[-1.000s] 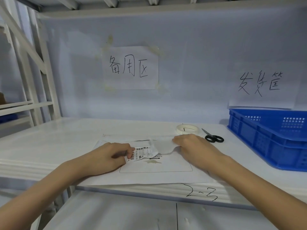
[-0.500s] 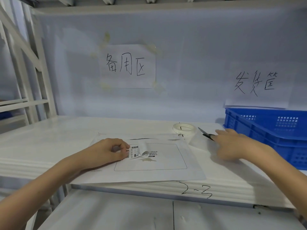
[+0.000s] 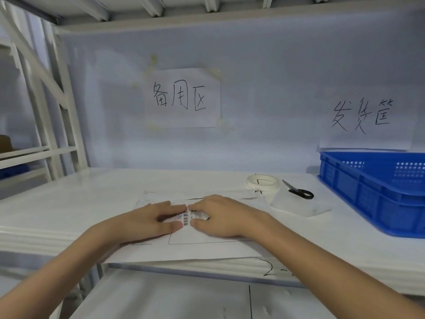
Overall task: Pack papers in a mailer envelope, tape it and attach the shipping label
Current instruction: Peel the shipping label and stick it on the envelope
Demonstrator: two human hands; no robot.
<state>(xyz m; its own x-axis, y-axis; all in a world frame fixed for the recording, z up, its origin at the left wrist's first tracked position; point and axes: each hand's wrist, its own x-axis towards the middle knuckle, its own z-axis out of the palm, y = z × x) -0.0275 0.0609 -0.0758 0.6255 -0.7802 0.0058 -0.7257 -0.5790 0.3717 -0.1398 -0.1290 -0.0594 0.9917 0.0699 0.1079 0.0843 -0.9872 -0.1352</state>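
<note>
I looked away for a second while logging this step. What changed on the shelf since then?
The right hand peeled the backing sheet off, dropped it by the scissors, then returned to the shipping label. Both hands now press the label flat on the mailer envelope. The left hand stayed on the label; the tape roll and blue crate are unmoved.

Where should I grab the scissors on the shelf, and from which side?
Take the scissors by the black handle loops, the end nearest you, coming from above and the front right. They lie flat with the blades pointing back-left toward the tape roll, so the handles are probably the safer, easier grip.
</note>
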